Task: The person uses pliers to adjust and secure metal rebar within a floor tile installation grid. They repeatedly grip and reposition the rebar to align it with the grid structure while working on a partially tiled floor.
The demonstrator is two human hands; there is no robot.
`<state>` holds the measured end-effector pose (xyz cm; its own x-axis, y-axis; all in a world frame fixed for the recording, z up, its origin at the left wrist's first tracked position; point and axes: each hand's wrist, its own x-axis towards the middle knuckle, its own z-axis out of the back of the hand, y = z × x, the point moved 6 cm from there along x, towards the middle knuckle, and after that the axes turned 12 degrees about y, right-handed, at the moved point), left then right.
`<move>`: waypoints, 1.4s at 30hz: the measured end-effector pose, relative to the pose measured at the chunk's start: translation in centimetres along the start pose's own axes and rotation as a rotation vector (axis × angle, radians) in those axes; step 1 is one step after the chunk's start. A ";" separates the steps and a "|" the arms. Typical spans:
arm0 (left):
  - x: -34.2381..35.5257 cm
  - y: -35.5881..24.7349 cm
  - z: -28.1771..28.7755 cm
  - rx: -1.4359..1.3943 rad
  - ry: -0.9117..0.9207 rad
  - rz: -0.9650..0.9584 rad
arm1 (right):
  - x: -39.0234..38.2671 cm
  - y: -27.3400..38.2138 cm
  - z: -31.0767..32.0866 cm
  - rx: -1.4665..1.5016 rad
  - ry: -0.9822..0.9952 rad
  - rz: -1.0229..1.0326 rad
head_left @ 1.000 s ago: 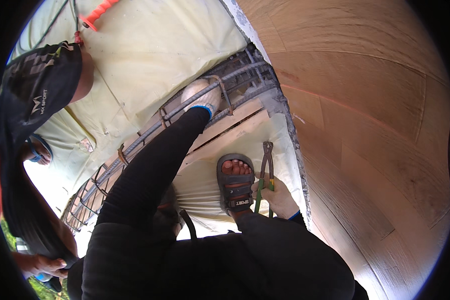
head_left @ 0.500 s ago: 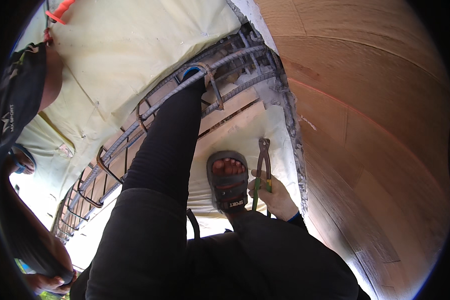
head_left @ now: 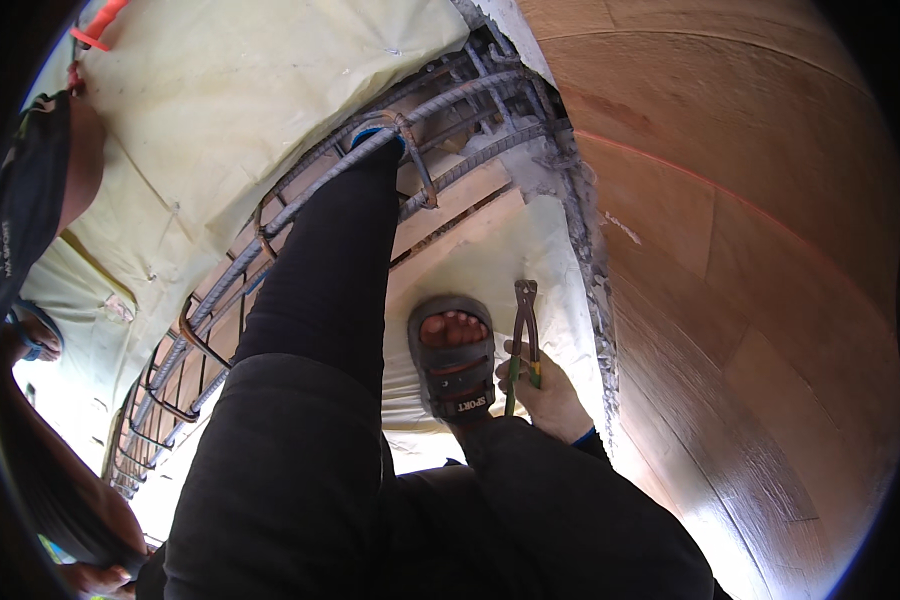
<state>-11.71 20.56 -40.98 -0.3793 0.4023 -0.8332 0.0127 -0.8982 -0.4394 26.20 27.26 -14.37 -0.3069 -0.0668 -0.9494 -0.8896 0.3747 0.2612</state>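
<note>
A: Looking straight down here, and the right hand (head_left: pixel 548 398) sits just right of centre, fingers curled tight round the handles of a pair of pincers (head_left: pixel 523 340).

B: Green grips on those handles, and the metal head points up toward twelve o'clock, jaws close together over the pale sheet (head_left: pixel 475 265).

A: Where's the tool against the foot?

B: Just beside it, at three o'clock of the grey sandal (head_left: pixel 454 362). Toes bare, sandal flat on that pale sheet. Whether tool and sandal touch, I cannot tell.

A: And the left hand?

B: Not in the picture. What fills the lower half is black trousers: one leg (head_left: pixel 335 270) stretches up toward twelve o'clock, its foot resting on the rebar cage (head_left: pixel 440 110).

A: That cage runs a long way, doesn't it?

B: From one o'clock at the top, curving down to eight o'clock at the lower left: long ribbed bars with rusty stirrups looped round them.

A: Off to three o'clock?

B: A big brown plywood panel (head_left: pixel 750 260), bent by the lens, with a crumbly grey concrete edge (head_left: pixel 595 270) between it and the sheet. The hand is near that edge.

A: Anyone else about?

B: A second person at nine o'clock, dark cap (head_left: pixel 30 190) showing, one of their hands low at seven o'clock (head_left: pixel 90 575). Well apart from the pincers.
</note>
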 end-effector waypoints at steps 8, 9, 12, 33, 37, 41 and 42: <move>0.4 0.2 0.3 -0.020 -0.021 -0.001 | 0.1 -0.6 0.0 -0.061 -0.044 0.021; 0.4 0.1 0.2 -0.021 -0.020 -0.002 | 0.1 -0.6 0.0 -0.089 -0.055 0.023; 0.6 0.2 0.7 -0.031 -0.031 0.000 | -0.1 0.5 -0.2 -0.115 -0.071 0.009; 0.1 1.1 0.6 -0.143 -0.083 -0.024 | -0.3 0.8 0.4 -0.211 -0.100 0.012; -0.8 1.7 0.8 -0.196 -0.100 -0.038 | -0.3 1.2 0.9 -0.111 -0.009 0.067; -1.5 1.7 0.4 -0.257 -0.099 -0.064 | -0.6 4.1 0.2 -0.244 -0.035 0.075; -1.7 1.7 0.4 -0.273 -0.104 -0.068 | -0.4 4.6 0.5 -0.288 -0.018 0.093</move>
<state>-11.42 18.31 -40.15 -0.4799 0.4267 -0.7666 0.2275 -0.7833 -0.5785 22.44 29.48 -12.93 -0.3878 -0.0275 -0.9213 -0.9181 0.1003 0.3835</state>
